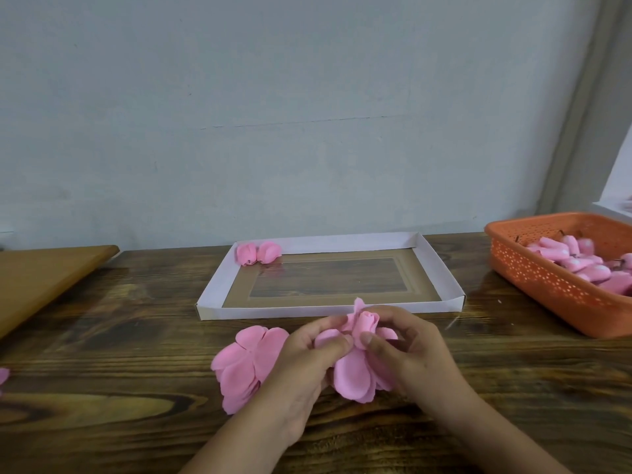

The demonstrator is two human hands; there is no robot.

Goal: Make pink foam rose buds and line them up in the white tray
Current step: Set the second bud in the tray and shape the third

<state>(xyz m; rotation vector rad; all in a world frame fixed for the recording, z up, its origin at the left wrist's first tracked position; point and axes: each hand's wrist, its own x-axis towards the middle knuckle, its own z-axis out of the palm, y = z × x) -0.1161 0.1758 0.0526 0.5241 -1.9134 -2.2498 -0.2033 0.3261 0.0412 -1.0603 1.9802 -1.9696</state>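
Dark, knotty wood grain runs across the surface (102,422) in front of us, under a pale blue-grey wall. Nearest to us, our left hand (307,367) and right hand (410,357) meet over a pink foam rose bud (366,322) in the making. Our left thumb and fingers pinch the petals on its left side, and our right thumb and forefinger pinch its rolled centre from the right. Loose petals hang below the bud between our palms. Just left of our left hand a stack of pink foam petals (244,364) lies flat on the wood, partly under that hand. Another scrap of pink (3,375) shows at the far left edge.

Beyond our hands sits the white tray (212,295), its long side toward us and a brown floor inside. Two finished rose buds (259,253) lie side by side in its far left corner, touching each other. To the right, well apart from the tray, an orange basket (533,268) holds a heap of pink pieces. A brown board (41,278) lies at the left.
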